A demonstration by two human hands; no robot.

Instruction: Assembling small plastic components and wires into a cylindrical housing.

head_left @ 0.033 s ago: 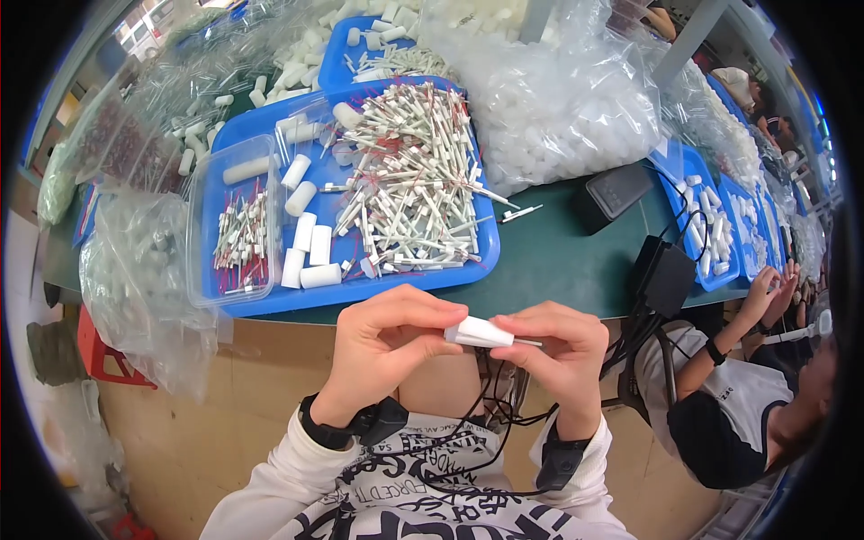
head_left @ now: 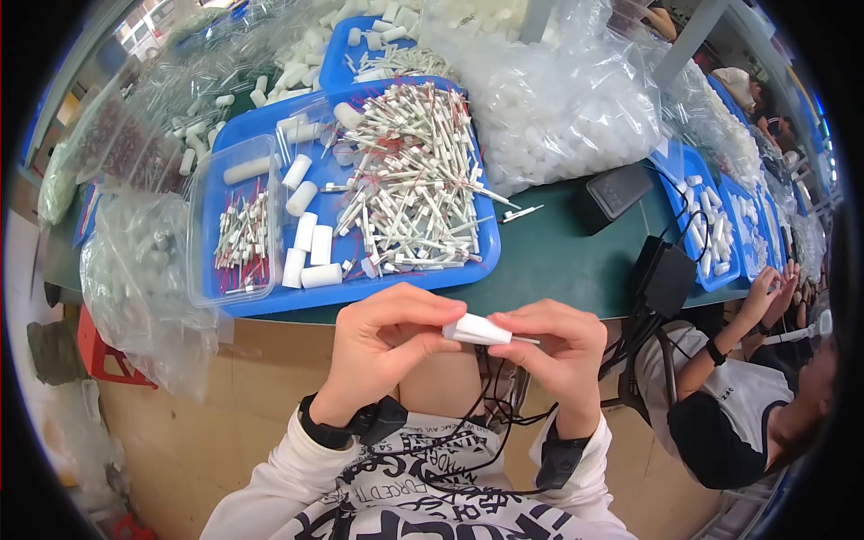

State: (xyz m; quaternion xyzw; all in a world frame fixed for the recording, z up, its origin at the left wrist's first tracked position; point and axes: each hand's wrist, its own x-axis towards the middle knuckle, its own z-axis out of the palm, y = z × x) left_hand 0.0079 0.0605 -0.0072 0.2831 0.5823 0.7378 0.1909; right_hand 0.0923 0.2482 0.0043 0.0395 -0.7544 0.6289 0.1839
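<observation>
In front of my lap, past the table edge, both hands pinch one small white piece. It has a wide end on the left and tapers to the right. My left hand grips the wide end between thumb and fingers. My right hand is closed on the narrow end, where a thin pale stick pokes out beside the fingers. Beyond my hands is a blue tray with a heap of thin white sticks with red threads. White cylinders lie in its middle.
A clear plastic box of red and white sticks sits in the tray's left side. Black adapters with cables lie right of it, near a bag of white pieces. A co-worker sits at the right by more blue trays.
</observation>
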